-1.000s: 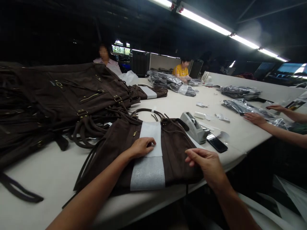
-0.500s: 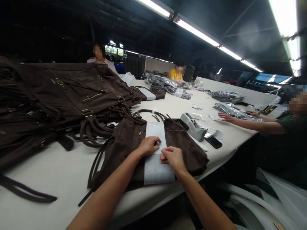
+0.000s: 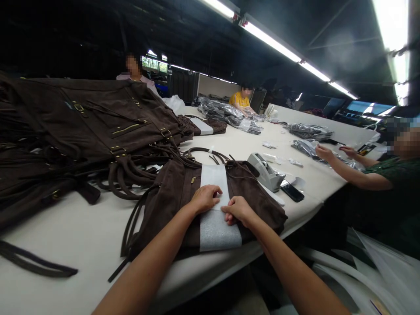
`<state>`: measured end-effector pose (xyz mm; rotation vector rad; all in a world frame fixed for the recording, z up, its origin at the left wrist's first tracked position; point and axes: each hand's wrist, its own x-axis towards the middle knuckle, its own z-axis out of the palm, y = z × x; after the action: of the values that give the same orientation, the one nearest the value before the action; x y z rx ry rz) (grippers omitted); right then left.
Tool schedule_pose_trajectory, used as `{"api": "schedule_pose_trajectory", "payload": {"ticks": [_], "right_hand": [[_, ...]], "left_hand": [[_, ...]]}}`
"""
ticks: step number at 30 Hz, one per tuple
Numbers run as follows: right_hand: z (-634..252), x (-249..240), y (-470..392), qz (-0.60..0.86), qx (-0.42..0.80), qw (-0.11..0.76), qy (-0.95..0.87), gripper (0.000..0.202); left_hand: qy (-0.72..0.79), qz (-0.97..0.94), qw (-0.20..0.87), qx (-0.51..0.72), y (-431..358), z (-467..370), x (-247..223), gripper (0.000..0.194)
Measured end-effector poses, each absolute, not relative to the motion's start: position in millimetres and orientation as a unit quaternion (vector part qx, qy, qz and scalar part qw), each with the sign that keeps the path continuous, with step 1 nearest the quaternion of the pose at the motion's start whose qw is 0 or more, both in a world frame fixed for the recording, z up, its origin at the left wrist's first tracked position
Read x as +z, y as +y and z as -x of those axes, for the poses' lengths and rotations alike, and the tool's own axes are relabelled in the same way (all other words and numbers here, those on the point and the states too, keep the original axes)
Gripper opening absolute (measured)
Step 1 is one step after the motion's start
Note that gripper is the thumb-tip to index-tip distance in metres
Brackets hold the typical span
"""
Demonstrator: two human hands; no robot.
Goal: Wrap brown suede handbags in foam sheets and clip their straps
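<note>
A dark brown handbag (image 3: 183, 192) lies flat at the table's near edge, with a whitish band (image 3: 218, 234) of thin wrapping sheet around its middle. My left hand (image 3: 206, 199) rests on the band, thumb and fingers apart, pressing it against the bag. Beside it, my right hand (image 3: 239, 211) is closed in a pinch at the seam where the band's ends overlap. Whatever its fingertips hold is too small to make out. The bag's handles (image 3: 210, 151) lie beyond it, and its thin straps trail off to the left.
A pile of brown bags (image 3: 88, 118) covers the left of the table. Right of my bag are a tape dispenser (image 3: 265, 170) and a phone (image 3: 292, 191). A co-worker's hands (image 3: 328, 155) are over plastic-wrapped bags (image 3: 305, 148). Plastic sheets (image 3: 348, 280) hang low at right.
My right hand has turned slightly, its fingers curling more, still at the overlap. My left hand stays on the band. The co-worker at right has drawn back and raised their hands.
</note>
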<state>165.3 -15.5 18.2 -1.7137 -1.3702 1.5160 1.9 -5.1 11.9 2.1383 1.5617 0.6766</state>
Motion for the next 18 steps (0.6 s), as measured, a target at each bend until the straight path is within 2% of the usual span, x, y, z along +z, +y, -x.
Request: {"api": "schedule_pose_trajectory", "payload": {"ticks": [4,7,10,13,14,16,18], "right_hand": [[-176.8,20.0,-11.3,0.62,0.481,0.116,-0.609,0.033],[-181.0,25.3,-17.7,0.617,0.413,0.064,-0.667,0.031],[-180.6,31.0,-35.4,0.632,0.262,0.071,-0.726,0.028],[-181.4,29.4,-57.0,0.62,0.104,0.122,-0.768,0.018],[-182.4,27.1,-62.4,0.605,0.076,0.136,-0.78,0.015],[-184.6,21.9,-68.3,0.572,0.048,0.143,-0.806,0.022],[-185.4,18.9,-67.8,0.549,0.038,0.115,-0.827,0.029]], "left_hand": [[0.561,-0.767,0.204,0.237,-6.2,-2.7,14.6,0.026],[0.562,-0.766,0.206,0.234,-6.4,-2.8,16.1,0.026],[0.562,-0.765,0.208,0.235,-6.4,-2.6,16.7,0.026],[0.563,-0.764,0.211,0.237,-6.7,-2.6,17.1,0.026],[0.563,-0.763,0.212,0.237,-6.8,-2.7,17.2,0.025],[0.565,-0.761,0.213,0.238,-6.7,-2.9,17.3,0.025],[0.568,-0.759,0.213,0.237,-6.3,-3.0,17.1,0.024]]}}
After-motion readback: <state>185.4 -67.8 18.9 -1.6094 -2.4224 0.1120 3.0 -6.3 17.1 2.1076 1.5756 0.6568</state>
